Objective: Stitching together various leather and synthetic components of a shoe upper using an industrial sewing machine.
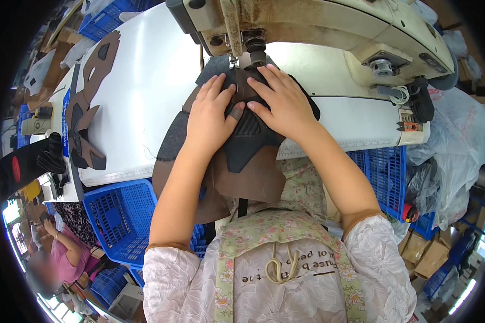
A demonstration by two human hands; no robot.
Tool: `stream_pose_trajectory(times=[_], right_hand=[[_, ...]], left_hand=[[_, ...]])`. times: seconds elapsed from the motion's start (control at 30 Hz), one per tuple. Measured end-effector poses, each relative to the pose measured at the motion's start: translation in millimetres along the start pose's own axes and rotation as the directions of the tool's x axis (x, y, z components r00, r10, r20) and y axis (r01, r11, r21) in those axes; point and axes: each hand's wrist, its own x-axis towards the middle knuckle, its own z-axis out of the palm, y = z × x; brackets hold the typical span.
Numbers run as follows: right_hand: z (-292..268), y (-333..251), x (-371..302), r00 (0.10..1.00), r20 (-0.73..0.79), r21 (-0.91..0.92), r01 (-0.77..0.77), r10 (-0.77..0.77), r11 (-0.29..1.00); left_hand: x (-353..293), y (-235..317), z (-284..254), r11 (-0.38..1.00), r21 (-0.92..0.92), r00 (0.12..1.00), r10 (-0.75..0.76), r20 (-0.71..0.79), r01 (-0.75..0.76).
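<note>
Brown-and-black workpiece of flat, leather-like panels (243,151) laid at the metal presser foot (233,61) of a cream-coloured sewing machine (312,27), its lower part draped over the front edge of the white table (140,91). Partly covered by the bare left hand (211,116) and bare right hand (286,105), laid palm-down; fingers of both slightly spread, thumbs close together. Similar brown-and-black cut pieces (98,64) seen at table's left.

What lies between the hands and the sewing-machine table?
In the head view, a brown-and-black panelled workpiece lies under the left hand and right hand.
</note>
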Motion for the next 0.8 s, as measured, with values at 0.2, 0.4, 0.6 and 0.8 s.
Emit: stream_pose_trajectory(times=[0.2,0.4,0.6,0.8], right_hand=[[7,3,6,1.0,-0.03,-0.015,-0.01,0.01,1.0],[9,4,11,0.998,-0.054,-0.046,-0.011,0.009,0.999],[11,4,11,0.998,-0.067,-0.069,-0.001,-0.003,0.998],[13,2,14,0.997,-0.072,-0.08,-0.01,0.004,0.997]], left_hand=[[5,2,-6,0.996,0.038,0.996,-0.086,0.008,0.085],[6,-4,2,0.997,-0.008,0.995,-0.075,-0.063,0.074],[6,-5,6,0.997,-0.001,0.992,-0.075,-0.099,0.075],[8,-11,5,0.997,-0.042,0.994,-0.064,-0.092,0.06]])
